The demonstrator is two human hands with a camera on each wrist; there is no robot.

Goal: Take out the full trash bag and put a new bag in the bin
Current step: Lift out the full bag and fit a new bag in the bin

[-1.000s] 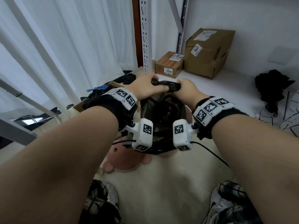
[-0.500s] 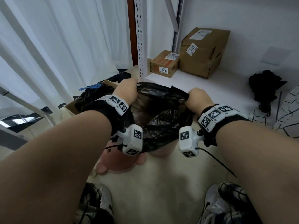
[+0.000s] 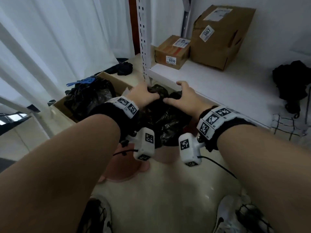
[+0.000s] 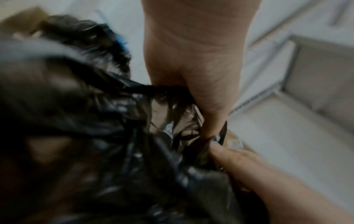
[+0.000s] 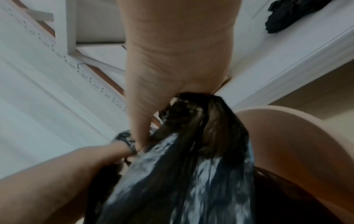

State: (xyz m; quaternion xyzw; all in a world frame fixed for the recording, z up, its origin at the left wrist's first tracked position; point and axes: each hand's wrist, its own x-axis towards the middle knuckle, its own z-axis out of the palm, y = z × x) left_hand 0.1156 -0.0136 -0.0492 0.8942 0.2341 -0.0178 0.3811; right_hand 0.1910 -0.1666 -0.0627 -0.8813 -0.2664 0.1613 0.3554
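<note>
Head view: at centre frame the left hand [image 3: 144,96] and right hand [image 3: 183,98] meet over the black trash bag [image 3: 161,120], each gripping gathered film at its mouth; the bag sits in the pink bin [image 3: 124,167], which is mostly hidden below the wrists. Left wrist view: thumb and curled fingers [image 4: 210,118] pinch bunched plastic at centre right. Right wrist view: the film hangs in taut pleats from the grip at centre, bin rim [image 5: 287,136] at right. The thin film is probably soft, slippery and tear-prone; the twisted neck looks the safest hold.
</note>
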